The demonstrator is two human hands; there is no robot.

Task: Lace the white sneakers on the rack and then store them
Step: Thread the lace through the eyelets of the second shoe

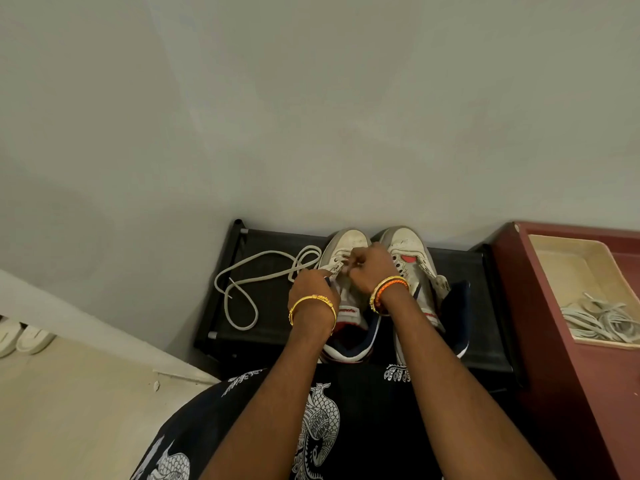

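Both hands, left hand (308,284) and right hand (369,268), pinch the lace (242,289) at the left sneaker's (346,258) toe-end eyelets on the rack (273,327), toes toward the wall, slack trailing left.

White sneakers (349,247), navy collars, red patch; grey lace (242,275); black rack (270,327); maroon cabinet (561,358); gold bangles (311,306).

We look down from a single wide-angle head camera, close over our own forearms, facing the black shoe rack (263,327) against the wall (311,116).
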